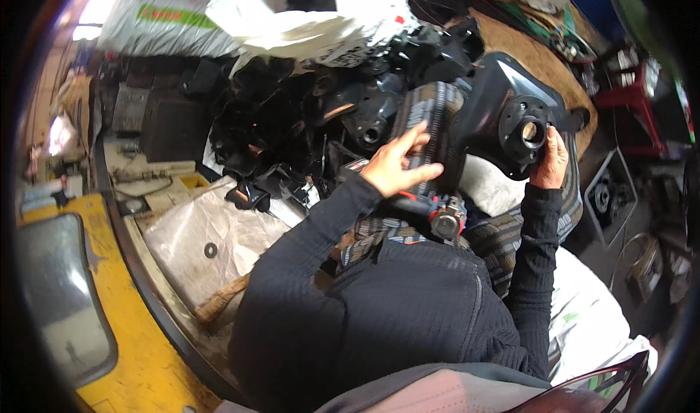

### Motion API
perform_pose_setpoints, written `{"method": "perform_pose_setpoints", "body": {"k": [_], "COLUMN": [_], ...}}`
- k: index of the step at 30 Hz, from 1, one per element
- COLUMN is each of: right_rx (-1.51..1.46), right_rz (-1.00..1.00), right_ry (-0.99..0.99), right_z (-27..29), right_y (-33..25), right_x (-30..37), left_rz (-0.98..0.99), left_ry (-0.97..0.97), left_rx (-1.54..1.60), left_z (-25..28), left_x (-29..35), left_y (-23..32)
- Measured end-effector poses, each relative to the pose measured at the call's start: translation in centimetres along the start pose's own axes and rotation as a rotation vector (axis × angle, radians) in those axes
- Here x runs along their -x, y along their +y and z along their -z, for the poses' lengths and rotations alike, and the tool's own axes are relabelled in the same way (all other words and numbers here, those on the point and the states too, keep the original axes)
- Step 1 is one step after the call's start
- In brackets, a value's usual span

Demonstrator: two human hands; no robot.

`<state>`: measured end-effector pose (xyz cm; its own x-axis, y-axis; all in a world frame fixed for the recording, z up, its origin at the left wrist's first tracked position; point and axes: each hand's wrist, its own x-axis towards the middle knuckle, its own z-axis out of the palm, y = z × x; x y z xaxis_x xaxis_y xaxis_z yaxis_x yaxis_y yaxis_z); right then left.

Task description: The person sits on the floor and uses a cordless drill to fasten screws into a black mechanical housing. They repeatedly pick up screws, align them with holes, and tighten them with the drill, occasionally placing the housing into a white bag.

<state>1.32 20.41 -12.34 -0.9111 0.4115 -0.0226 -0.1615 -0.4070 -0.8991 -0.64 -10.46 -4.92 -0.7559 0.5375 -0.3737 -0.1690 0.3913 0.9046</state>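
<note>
My right hand (552,163) grips the edge of a glossy black plastic housing (487,95), fingers closed at its round flange. The flange has a central opening and small holes around its rim; the housing lies tilted across my right leg. My left hand (402,163) is held over my left thigh with the fingers spread and nothing in them. Just below it, a red-and-black power tool (445,219), which looks like a cordless drill, rests in my lap. Part of its body is hidden by my left forearm.
Many black plastic parts (270,114) are heaped beyond my left leg, with a white sack (313,30) behind them. At left are a yellow machine panel (131,289) and a plastic-covered surface (193,249) bearing a small black ring (211,250). A red stool (638,106) stands right.
</note>
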Motion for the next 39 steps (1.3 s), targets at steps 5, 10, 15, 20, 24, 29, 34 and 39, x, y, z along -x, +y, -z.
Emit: {"method": "perform_pose_setpoints", "body": {"k": [5, 10, 15, 20, 24, 29, 34, 39], "right_rx": [0.292, -0.071, -0.528, -0.443, -0.420, -0.492, -0.469, 0.015], "right_rz": [-0.215, -0.633, -0.779, -0.702, -0.674, -0.449, -0.327, -0.204], "right_ry": [-0.179, -0.141, 0.225, 0.472, 0.488, 0.431, 0.860, 1.023], "right_z": [-11.0, -9.5, -1.1, 3.6, 4.1, 5.2, 16.6, 23.3], "right_y": [1.6, 2.5, 6.6, 2.9, 3.0, -0.6, -2.8, -4.9], "right_x": [0.3, -0.2, 0.5, 3.2, 4.0, 4.4, 8.4, 13.3], "left_rz": [-0.104, 0.152, 0.422, -0.554, -0.537, -0.029, -0.346, -0.779], "left_ry": [0.465, 0.665, 0.540, 0.769, 0.744, 0.116, 0.648, 1.020], "left_rx": [0.421, 0.904, 0.205, -0.279, -0.788, -1.101, -0.926, -1.249], "left_z": [2.8, 11.4, 15.6, 19.6, 27.9, 40.0, 47.4, 39.2], "left_x": [-3.1, -3.3, -3.6, -1.3, -11.7, -23.6, -23.0, -18.2], "left_y": [-5.6, -13.7, -16.9, 2.6, 9.2, 0.0, -2.8, 4.2]}}
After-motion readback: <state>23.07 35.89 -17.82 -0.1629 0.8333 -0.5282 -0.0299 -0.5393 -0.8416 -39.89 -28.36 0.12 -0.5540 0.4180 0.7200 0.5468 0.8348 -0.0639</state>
